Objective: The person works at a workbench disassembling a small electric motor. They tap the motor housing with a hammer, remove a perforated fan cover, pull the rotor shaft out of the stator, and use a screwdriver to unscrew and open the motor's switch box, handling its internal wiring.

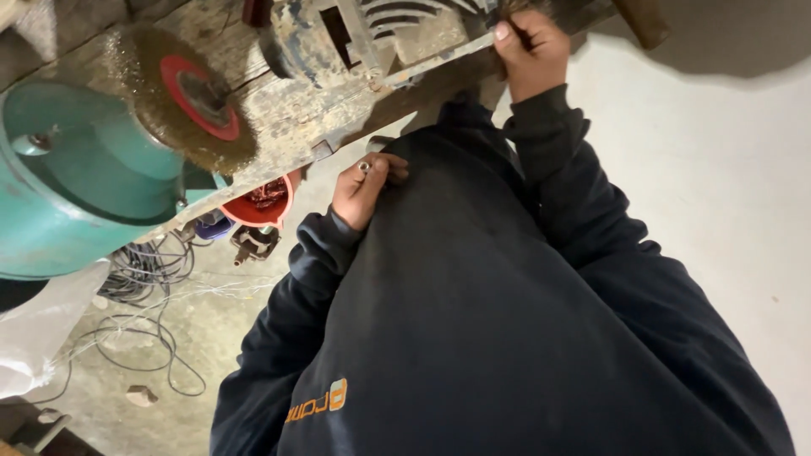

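The right hand (530, 52) is up at the far edge of the worn wooden tabletop (279, 118). Its fingers (517, 32) are clenched round the end of a flat grey metal bar (439, 55) that runs along the side of a grimy old electric motor (325, 38). The thumb lies along the top of the bar. The grip looks meant to steady the bar or lever it against the motor casing, since the bar lies tight beside the housing.

The left hand (363, 190) is drawn back close to the chest, just below the tabletop's near edge. Its fingers are curled in and pinch a small shiny metal part (365, 166), which may be a nut or a bolt head, though it is too small to tell. Held there, it seems kept out of the way but ready.

On the tabletop to the left sits a round wire brush wheel with a red hub (190, 97), mounted beside a large teal machine housing (76, 186). Under the tabletop's edge hangs a red bowl (258, 207) with dark coppery bits in it. Loose grey wires (144, 279) trail over the concrete floor (718, 194) below.
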